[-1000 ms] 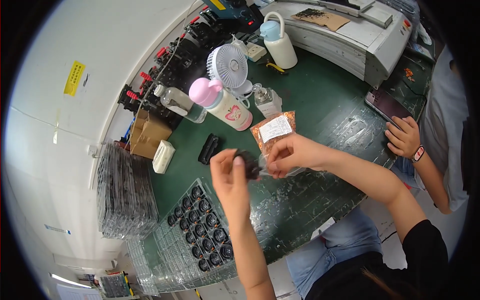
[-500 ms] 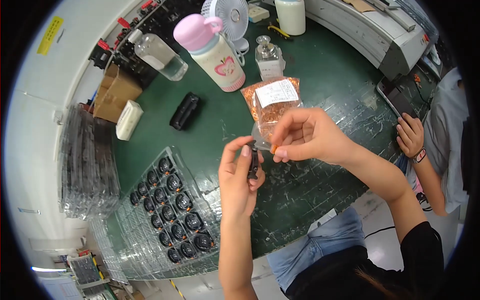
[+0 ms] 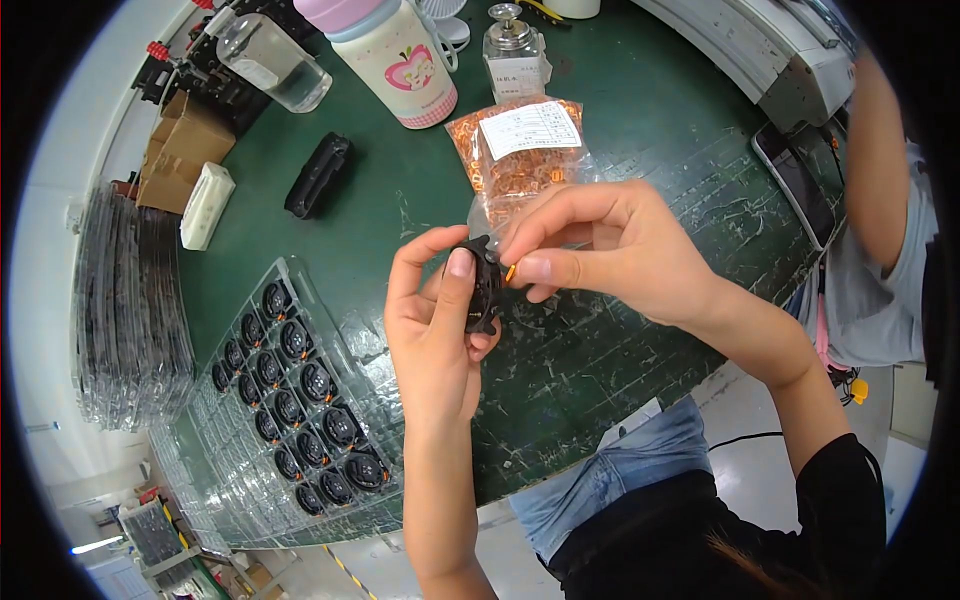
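My left hand (image 3: 432, 345) is closed around a dark, round-edged plastic part (image 3: 486, 288), held upright between thumb and fingers above the table. My right hand (image 3: 625, 255) pinches a small orange piece (image 3: 510, 273) between thumb and forefinger, right beside the black part's edge; whether the two touch I cannot tell. Just beyond my hands lies a clear bag (image 3: 488, 172) of many small orange pieces with a white label. To the left sits a clear plastic tray (image 3: 303, 280) holding several round black parts (image 3: 318, 381) with orange bits on them.
A black block-like piece (image 3: 320, 175), a white box (image 3: 207, 206) and a cardboard box (image 3: 185, 150) lie to the left, near stacked trays (image 3: 130, 310). Behind stand a clear bottle (image 3: 275, 65), a pink-lidded bottle (image 3: 410, 75) and a glass dispenser (image 3: 516, 60). A phone (image 3: 795, 185) and another person's arm (image 3: 878, 170) are right.
The orange piece has come closer to the black part, which now shows more of its face. The whole view has shifted. The other person's hand has left the spot beside the phone.
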The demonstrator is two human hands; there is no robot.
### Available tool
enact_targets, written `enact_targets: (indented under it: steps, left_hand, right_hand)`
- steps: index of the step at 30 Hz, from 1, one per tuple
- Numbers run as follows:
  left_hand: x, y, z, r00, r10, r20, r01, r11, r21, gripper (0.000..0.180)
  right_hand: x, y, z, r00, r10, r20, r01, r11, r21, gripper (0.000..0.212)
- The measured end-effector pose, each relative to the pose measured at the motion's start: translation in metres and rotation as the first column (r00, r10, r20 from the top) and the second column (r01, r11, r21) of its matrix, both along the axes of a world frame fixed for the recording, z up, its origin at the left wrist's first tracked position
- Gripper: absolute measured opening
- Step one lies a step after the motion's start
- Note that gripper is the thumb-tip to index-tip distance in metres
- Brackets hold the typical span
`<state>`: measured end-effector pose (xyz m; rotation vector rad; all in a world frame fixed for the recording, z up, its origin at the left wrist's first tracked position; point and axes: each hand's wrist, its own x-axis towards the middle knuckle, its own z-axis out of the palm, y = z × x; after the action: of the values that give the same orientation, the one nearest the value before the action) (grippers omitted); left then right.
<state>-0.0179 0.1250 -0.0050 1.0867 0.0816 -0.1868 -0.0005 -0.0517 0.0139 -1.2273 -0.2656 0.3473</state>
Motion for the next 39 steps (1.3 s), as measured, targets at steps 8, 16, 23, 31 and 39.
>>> enact_targets:
  steps: [8, 16, 23, 31, 39]
  left_hand:
    - [-0.003, -0.012, -0.002, 0.991, 0.131, 0.007, -0.131, 0.988, 0.077, 0.019]
    - [-0.001, -0.007, -0.005, 0.985, 0.152, 0.081, -0.159, 0.983, 0.087, 0.017]
    - [-0.003, -0.008, -0.003, 0.982, 0.159, 0.107, -0.167, 0.983, 0.076, 0.019]
    - [-0.003, -0.009, -0.002, 0.976, 0.177, 0.131, -0.192, 0.975, 0.116, 0.02]
    - [-0.004, -0.011, -0.002, 0.958, 0.221, 0.186, -0.251, 0.954, 0.162, 0.02]
  right_hand:
    - [-0.005, 0.005, -0.008, 0.995, -0.036, 0.094, 0.034, 0.999, 0.026, 0.014]
    - [-0.005, 0.005, -0.009, 0.991, -0.032, 0.128, 0.032, 0.999, 0.001, 0.014]
    - [-0.005, 0.006, -0.01, 0.988, -0.042, 0.151, 0.043, 0.999, -0.004, 0.014]
    - [-0.004, 0.007, -0.012, 0.984, -0.05, 0.171, 0.049, 0.999, 0.009, 0.014]
    - [-0.007, 0.009, -0.014, 0.974, -0.075, 0.212, 0.077, 0.997, -0.003, 0.015]
